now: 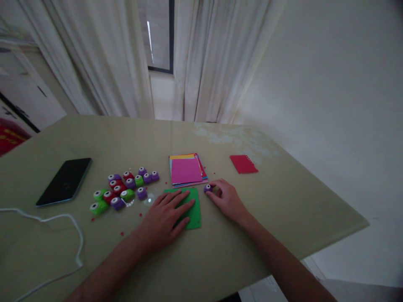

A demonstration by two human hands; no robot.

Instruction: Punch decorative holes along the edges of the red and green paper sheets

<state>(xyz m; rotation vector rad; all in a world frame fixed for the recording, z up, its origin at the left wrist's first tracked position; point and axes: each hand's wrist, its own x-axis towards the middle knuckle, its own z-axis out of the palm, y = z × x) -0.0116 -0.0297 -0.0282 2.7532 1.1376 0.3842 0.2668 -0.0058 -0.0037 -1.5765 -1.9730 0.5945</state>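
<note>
My left hand [168,212] lies flat with fingers spread over a green paper sheet [194,209], covering its left part. Just right of the sheet's upper corner, my right hand [228,199] pinches a small purple craft punch [208,188] between thumb and fingers. The punch is low over the table or touching it; I cannot tell which. Behind the green sheet is a stack of coloured paper [186,171] with a pink sheet on top. Several purple, red and green craft punches [118,189] sit in a cluster left of my left hand.
A red sheet with punched edges [244,164] lies at the right. On the left are a black tablet [65,181] and a white cable [75,228]. Small red paper bits [122,233] are scattered about. The table's edge [333,237] slants away at right, near a white wall.
</note>
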